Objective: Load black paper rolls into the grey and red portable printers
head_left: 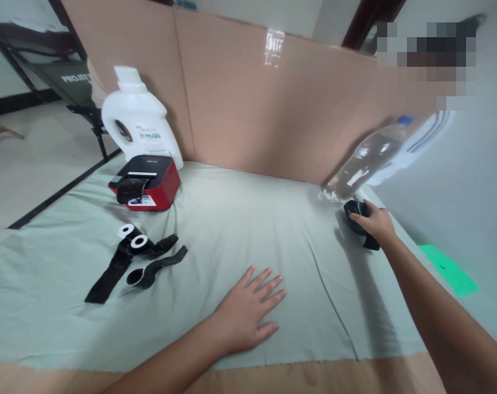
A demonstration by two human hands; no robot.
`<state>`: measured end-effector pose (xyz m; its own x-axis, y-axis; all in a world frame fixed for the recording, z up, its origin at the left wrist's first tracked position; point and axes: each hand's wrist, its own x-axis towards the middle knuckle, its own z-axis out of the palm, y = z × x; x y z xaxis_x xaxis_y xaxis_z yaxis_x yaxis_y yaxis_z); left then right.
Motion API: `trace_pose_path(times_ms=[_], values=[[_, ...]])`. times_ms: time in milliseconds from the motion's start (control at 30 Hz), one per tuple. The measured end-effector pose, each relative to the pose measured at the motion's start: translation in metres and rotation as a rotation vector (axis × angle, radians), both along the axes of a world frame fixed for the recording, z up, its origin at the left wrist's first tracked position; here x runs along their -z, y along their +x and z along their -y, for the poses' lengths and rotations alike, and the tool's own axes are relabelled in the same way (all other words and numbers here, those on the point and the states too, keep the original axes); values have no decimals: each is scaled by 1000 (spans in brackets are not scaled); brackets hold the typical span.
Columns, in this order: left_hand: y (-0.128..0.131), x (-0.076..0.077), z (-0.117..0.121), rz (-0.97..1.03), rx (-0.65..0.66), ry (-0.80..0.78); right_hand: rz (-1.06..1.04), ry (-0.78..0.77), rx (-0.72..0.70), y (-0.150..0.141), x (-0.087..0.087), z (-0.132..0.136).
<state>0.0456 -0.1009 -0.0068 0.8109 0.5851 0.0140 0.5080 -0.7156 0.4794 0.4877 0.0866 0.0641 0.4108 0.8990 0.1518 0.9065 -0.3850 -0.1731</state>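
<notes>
My left hand (248, 314) lies flat on the pale green cloth (240, 219) near the front edge, fingers spread and holding nothing. My right hand (374, 221) reaches to the far right, its fingers closed over a small black object (355, 210) that rests on the cloth. Just behind that hand a clear plastic water bottle (369, 158) with a blue cap leans tilted against the cardboard wall. To the left of my left hand lie several black straps (127, 262), some rolled with white cores.
A red and black label printer (148, 183) sits at the back left, with a white detergent jug (136, 120) behind it. A brown cardboard wall (252, 104) closes the back. A folding chair (68, 76) stands far left. A green patch (449, 268) shows at right.
</notes>
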Motion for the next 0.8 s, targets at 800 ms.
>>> trace_pose_path(times_ms=[800], values=[[-261, -102, -121, 1017, -1260, 238, -806, 206, -801, -337, 42, -27]])
